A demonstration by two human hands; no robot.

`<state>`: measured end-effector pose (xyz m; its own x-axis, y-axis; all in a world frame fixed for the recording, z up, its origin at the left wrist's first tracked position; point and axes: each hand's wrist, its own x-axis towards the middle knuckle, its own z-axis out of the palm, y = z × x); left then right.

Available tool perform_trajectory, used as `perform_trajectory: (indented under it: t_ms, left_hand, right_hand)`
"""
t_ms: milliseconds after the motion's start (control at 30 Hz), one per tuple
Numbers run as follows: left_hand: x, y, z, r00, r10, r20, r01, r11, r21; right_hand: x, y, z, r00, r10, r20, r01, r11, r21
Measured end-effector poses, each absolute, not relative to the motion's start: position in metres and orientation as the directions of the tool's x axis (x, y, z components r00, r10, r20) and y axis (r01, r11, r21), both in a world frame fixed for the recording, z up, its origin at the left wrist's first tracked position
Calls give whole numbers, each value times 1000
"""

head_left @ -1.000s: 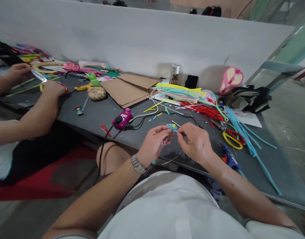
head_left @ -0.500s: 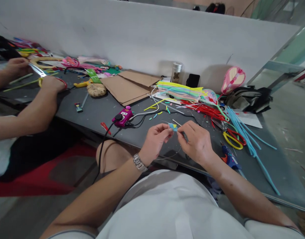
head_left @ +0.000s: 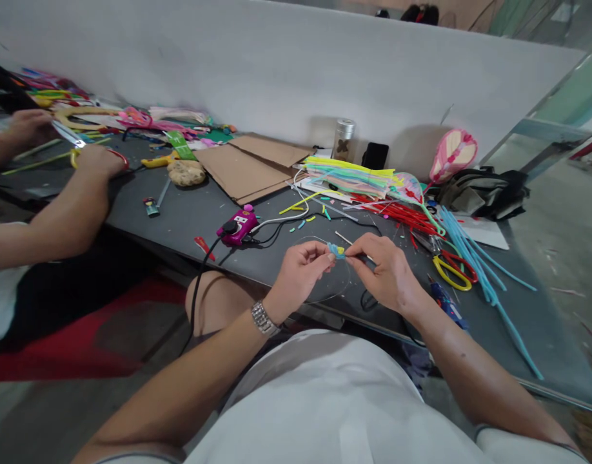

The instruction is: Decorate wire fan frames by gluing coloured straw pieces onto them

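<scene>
My left hand (head_left: 303,274) and my right hand (head_left: 387,274) meet over the dark table top (head_left: 189,225), with their fingertips pinching a small blue and yellow craft piece (head_left: 336,251) from either side. A thin pale stick (head_left: 358,248) runs through the piece and past my right fingers. A fine wire loop (head_left: 332,277) hangs from the piece in front of my hands. A metal wristwatch (head_left: 264,319) sits on my left wrist.
A co-worker's hands (head_left: 59,145) work scissors at the far left. A magenta device (head_left: 236,225) with black cord lies left of my hands. To the right are red-and-yellow scissors (head_left: 451,272), a blue glue gun (head_left: 445,301), and blue tubes (head_left: 484,283). Cardboard sheets (head_left: 247,169) lie behind.
The wire loop has swung up around the piece, and the stick now slants toward the right past my right fingers. My hands have drawn slightly closer together.
</scene>
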<state>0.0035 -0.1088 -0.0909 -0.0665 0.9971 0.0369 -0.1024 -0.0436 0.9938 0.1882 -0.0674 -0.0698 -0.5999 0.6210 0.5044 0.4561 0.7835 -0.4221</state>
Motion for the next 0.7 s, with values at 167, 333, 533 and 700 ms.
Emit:
perform_trajectory:
  t_ms: [167, 333, 533, 700]
  left_hand:
    - [7, -109, -94, -95, 995, 43, -137, -55, 989]
    - [7, -110, -94, -99, 994, 46, -161, -62, 985]
    - [8, -109, -97, -119, 993, 24, -216, -50, 975]
    - [10, -108, -100, -145, 988, 49, -256, -85, 963]
  right_hand:
    - [187, -64, -66, -601, 669, 438, 410, 728, -550]
    - [183, -59, -64, -596, 700, 394, 357, 670, -651]
    - [181, -59, -68, -607, 696, 384, 351, 669, -656]
    - [180, -58, -68, -621, 671, 405, 363, 704, -610]
